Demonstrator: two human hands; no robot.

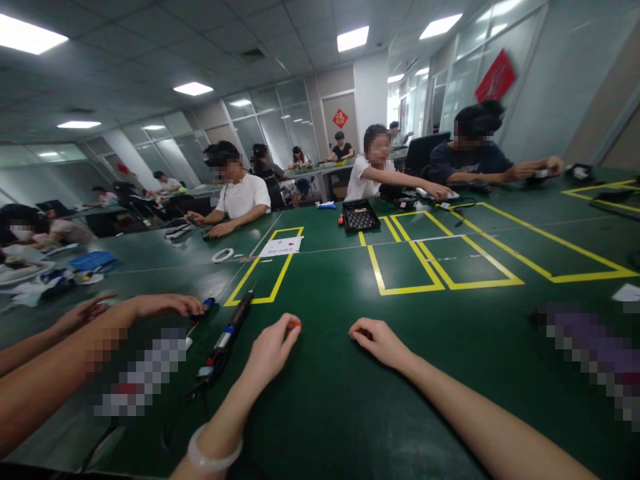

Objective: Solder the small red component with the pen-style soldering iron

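My left hand, with a pale bangle on its wrist, is closed above the green table. A small orange-red piece shows between its thumb and fingertips; its kind is too small to tell. Apart from it, to the right, my right hand rests on the table with its fingers curled in. Whatever it may hold is hidden. Just left of my left hand lies a dark pen-shaped power tool with a blue-and-silver band, its thin tip pointing away from me.
From the left, another person's hand reaches to a small blue object. Yellow tape rectangles mark the table. Farther back are a black tray with small parts, a white paper and a tape roll. Several people sit around.
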